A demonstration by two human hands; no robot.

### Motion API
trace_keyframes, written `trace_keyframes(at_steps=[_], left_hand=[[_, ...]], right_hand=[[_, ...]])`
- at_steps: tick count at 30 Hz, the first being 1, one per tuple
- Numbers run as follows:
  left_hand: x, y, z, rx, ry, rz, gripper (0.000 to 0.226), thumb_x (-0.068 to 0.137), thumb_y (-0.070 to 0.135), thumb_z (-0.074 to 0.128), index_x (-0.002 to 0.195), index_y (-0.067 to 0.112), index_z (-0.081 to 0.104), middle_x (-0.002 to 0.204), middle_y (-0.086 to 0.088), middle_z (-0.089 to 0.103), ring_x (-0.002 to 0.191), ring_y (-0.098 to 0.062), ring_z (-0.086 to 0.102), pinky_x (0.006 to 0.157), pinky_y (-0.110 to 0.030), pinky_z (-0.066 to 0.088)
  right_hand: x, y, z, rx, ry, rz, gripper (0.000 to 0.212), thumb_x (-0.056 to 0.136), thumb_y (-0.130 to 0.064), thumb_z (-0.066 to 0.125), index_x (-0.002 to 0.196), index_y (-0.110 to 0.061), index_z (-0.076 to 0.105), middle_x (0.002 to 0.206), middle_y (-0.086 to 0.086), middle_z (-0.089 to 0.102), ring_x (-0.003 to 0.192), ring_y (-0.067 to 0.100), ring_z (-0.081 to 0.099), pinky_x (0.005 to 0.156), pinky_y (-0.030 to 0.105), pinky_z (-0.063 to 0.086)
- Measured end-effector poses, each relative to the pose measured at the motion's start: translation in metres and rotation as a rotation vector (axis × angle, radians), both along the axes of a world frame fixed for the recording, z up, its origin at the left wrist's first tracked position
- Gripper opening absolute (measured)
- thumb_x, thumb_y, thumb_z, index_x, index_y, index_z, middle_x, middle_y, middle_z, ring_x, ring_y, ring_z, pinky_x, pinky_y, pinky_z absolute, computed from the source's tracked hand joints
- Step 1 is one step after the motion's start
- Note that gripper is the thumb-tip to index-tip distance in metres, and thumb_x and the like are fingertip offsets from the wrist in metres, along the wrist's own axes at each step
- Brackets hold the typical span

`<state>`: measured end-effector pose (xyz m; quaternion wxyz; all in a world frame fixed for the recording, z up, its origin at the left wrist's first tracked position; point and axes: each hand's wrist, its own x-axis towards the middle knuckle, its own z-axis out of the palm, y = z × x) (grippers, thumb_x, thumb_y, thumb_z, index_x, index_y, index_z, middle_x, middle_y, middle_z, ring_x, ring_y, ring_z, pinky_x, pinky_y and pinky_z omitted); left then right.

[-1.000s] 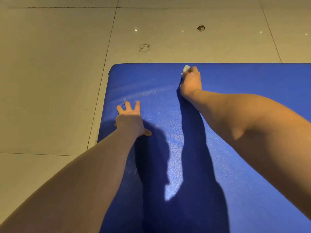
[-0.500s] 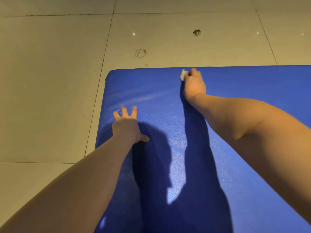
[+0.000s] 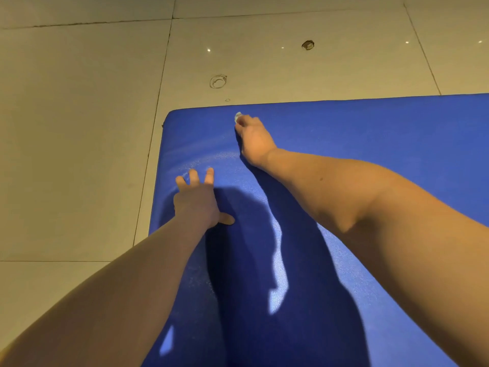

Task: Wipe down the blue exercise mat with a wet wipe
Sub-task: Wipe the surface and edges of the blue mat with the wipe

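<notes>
the mat (image 3: pixel 370 154) is blue, with a fine pebbled skin that shines where the light falls, and it lies flat on a floor (image 3: pixel 79 128) of big pale tiles. the right hand (image 3: pixel 254 140) reaches to just short of the mat's far edge, its fingers (image 3: pixel 244 121) curled and pinching a small white wipe (image 3: pixel 238 116) down against the mat. the left hand (image 3: pixel 197 202) rests on the mat near its left edge, fingers spread, thumb out to the side. dark arm shadows fall across the mat's middle. beyond the mat's far edge the floor bears a ring mark (image 3: pixel 218 81) and, farther off, a small hole (image 3: pixel 307 45). thin joints run between the tiles left of the mat.
</notes>
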<state>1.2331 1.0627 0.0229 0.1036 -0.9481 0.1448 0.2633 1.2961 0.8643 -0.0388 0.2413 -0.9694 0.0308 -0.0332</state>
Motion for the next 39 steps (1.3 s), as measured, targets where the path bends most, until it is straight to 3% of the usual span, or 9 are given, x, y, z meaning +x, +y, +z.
trace_keyframes(at_steps=[3, 8, 12, 18, 23, 27, 29, 35, 39], left_hand=[[0.001, 0.0, 0.0, -0.02, -0.005, 0.005, 0.142, 0.053, 0.076, 0.083, 0.158, 0.036, -0.003, 0.16, -0.004, 0.006, 0.145, -0.04, 0.011, 0.094, -0.044, 0.048], [0.0, 0.003, -0.001, -0.028, -0.027, -0.008, 0.14, 0.052, 0.077, 0.083, 0.157, 0.035, 0.001, 0.157, -0.005, 0.013, 0.142, -0.039, 0.015, 0.092, -0.045, 0.049], [0.001, 0.003, -0.001, -0.032, -0.029, -0.003, 0.14, 0.051, 0.077, 0.083, 0.157, 0.036, 0.001, 0.157, -0.005, 0.012, 0.143, -0.039, 0.014, 0.091, -0.044, 0.05], [0.001, 0.004, -0.002, -0.038, -0.029, -0.006, 0.141, 0.052, 0.077, 0.083, 0.158, 0.035, 0.0, 0.159, -0.005, 0.009, 0.145, -0.04, 0.012, 0.09, -0.044, 0.052], [0.001, 0.0, -0.002, -0.036, -0.022, 0.0, 0.142, 0.052, 0.075, 0.084, 0.158, 0.035, -0.001, 0.161, -0.006, 0.006, 0.146, -0.041, 0.01, 0.094, -0.048, 0.053], [0.001, 0.0, -0.001, -0.025, -0.018, -0.003, 0.143, 0.052, 0.077, 0.083, 0.158, 0.035, -0.004, 0.161, -0.006, 0.004, 0.145, -0.04, 0.011, 0.093, -0.046, 0.051], [0.0, 0.001, -0.001, -0.022, -0.031, -0.005, 0.143, 0.053, 0.078, 0.082, 0.158, 0.036, -0.005, 0.162, -0.006, 0.003, 0.145, -0.04, 0.011, 0.094, -0.046, 0.049], [-0.001, 0.004, -0.004, -0.032, -0.051, -0.014, 0.141, 0.052, 0.079, 0.081, 0.159, 0.035, -0.001, 0.16, -0.006, 0.009, 0.145, -0.039, 0.013, 0.093, -0.042, 0.048], [-0.001, 0.004, -0.004, -0.011, -0.07, -0.035, 0.143, 0.051, 0.081, 0.08, 0.159, 0.035, -0.001, 0.158, -0.006, 0.013, 0.142, -0.038, 0.018, 0.086, -0.041, 0.053]], right_hand=[[0.0, -0.014, 0.003, -0.171, -0.016, 0.028, 0.047, 0.092, 0.006, 0.043, 0.139, 0.003, 0.044, 0.138, 0.01, 0.046, 0.109, 0.031, 0.045, 0.091, 0.027, 0.039], [0.0, -0.056, 0.009, -0.339, 0.06, -0.092, 0.074, 0.09, 0.01, 0.039, 0.157, -0.014, 0.02, 0.118, 0.004, 0.049, 0.121, 0.034, 0.038, 0.083, 0.037, 0.047], [-0.004, -0.092, 0.012, -0.305, 0.1, -0.34, 0.036, 0.09, 0.004, 0.043, 0.122, -0.001, 0.059, 0.118, 0.012, 0.055, 0.121, 0.033, 0.041, 0.095, 0.035, 0.043], [0.007, -0.065, 0.005, -0.114, -0.049, -0.392, 0.03, 0.099, 0.0, 0.037, 0.122, 0.004, 0.055, 0.131, 0.022, 0.048, 0.123, 0.033, 0.042, 0.1, 0.039, 0.034], [0.016, -0.027, 0.016, -0.044, 0.054, -0.257, 0.031, 0.094, 0.003, 0.043, 0.124, 0.002, 0.05, 0.117, 0.012, 0.042, 0.106, 0.026, 0.042, 0.083, 0.018, 0.034], [0.011, 0.01, 0.016, -0.063, 0.013, -0.065, 0.03, 0.093, 0.001, 0.048, 0.122, 0.003, 0.056, 0.129, 0.022, 0.047, 0.118, 0.035, 0.046, 0.099, 0.041, 0.04], [0.009, 0.009, 0.014, -0.131, 0.002, -0.008, 0.03, 0.094, 0.002, 0.048, 0.123, 0.005, 0.055, 0.131, 0.024, 0.047, 0.119, 0.037, 0.047, 0.099, 0.044, 0.04], [-0.007, -0.068, 0.011, -0.276, 0.025, -0.296, 0.029, 0.097, 0.0, 0.041, 0.12, 0.002, 0.06, 0.128, 0.021, 0.048, 0.121, 0.036, 0.045, 0.089, 0.036, 0.036], [-0.023, -0.084, 0.025, -0.211, 0.183, -0.472, 0.027, 0.095, 0.002, 0.044, 0.114, -0.003, 0.062, 0.124, 0.018, 0.046, 0.118, 0.032, 0.043, 0.085, 0.029, 0.036]])
